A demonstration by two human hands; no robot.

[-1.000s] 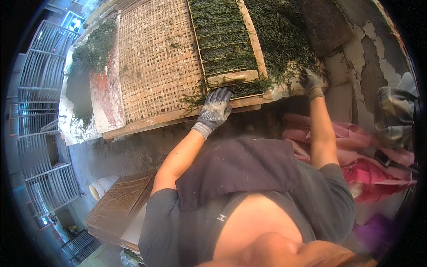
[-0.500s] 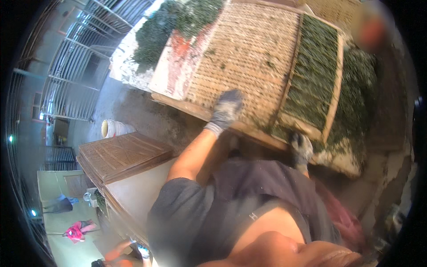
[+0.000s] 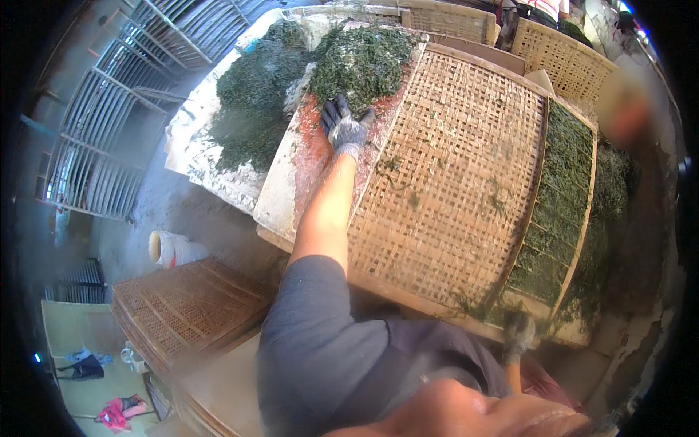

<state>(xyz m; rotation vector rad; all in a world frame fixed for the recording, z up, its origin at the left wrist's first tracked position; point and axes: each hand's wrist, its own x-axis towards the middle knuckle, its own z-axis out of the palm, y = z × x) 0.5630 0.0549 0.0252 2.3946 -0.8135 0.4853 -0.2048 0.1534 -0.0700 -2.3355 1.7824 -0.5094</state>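
Observation:
My left hand point(image 3: 344, 131), in a grey and white work glove, reaches far forward with its fingers spread. Its fingertips touch the near edge of a heap of dark green leafy strands point(image 3: 364, 65). The heap lies on a white board point(image 3: 280, 193) with a worn red patch. My right hand point(image 3: 519, 335), also gloved, is by the near end of a wooden slatted frame point(image 3: 575, 273); its fingers are blurred and partly hidden. Green strands fill the frame. Between the hands lies a woven bamboo tray point(image 3: 451, 175) with a few green scraps on it.
Another green pile point(image 3: 258, 102) sits on white sheeting at the left. More woven trays point(image 3: 557, 54) stand at the back. Brown stacked trays point(image 3: 189, 302) are at my left side, near a white bucket point(image 3: 175, 249). A metal rack point(image 3: 109, 138) stands far left; a person point(image 3: 539, 9) is beyond the table.
My left hand has moved from the bamboo tray's near edge forward and left to the green heap, fingers spreading. My right hand stays by the frame's near end. The view has shifted.

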